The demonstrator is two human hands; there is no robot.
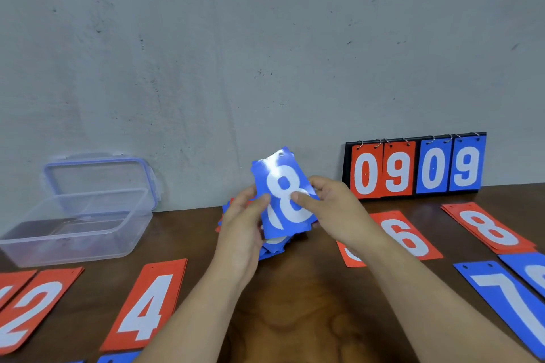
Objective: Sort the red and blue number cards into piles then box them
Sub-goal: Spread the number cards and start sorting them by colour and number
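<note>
Above the middle of the surface (pixel 295 318): blue 8 card (pixel 283 194), tilted up between both hands. My left hand (pixel 244 224) grips its left edge; my right hand (pixel 330 206) pinches the right side, thumb across the numeral. More blue cards (pixel 272 247) bunched just beneath. Red cards lie flat around: red 6 (pixel 407 237) just right, red 8 (pixel 489 228) beyond it, red 4 (pixel 147 303) and red 2 (pixel 32 309) near left. Blue 7 (pixel 507 300) near right. Clear box (pixel 73 230) far left, lid (pixel 100 177) propped behind. Scoreboard (pixel 415 166) reading 0909 against the wall.
</note>
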